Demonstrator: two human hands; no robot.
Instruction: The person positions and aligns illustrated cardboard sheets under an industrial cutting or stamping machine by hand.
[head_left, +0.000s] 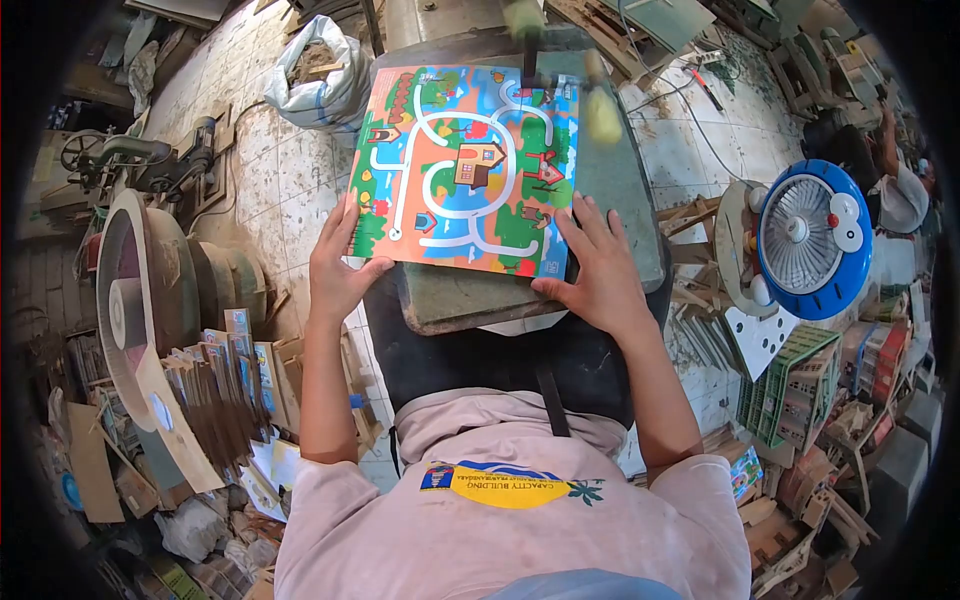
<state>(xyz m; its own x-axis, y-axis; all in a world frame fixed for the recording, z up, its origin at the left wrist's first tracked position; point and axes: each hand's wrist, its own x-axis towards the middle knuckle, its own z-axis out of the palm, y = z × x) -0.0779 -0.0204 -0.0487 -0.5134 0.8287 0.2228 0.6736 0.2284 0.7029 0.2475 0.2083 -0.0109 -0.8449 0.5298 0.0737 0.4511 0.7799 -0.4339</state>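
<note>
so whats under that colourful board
The board lies on a worn green table, whose top shows to the right and along the near edge. The left hand and right hand hold its near corners. The part of the table beneath the board is hidden.

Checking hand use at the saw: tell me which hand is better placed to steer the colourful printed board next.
Probably the right hand: it lies flat on the colourful printed board near its lower right corner. The left hand only grips the lower left edge, thumb beneath, mostly off the grey work table.
</note>
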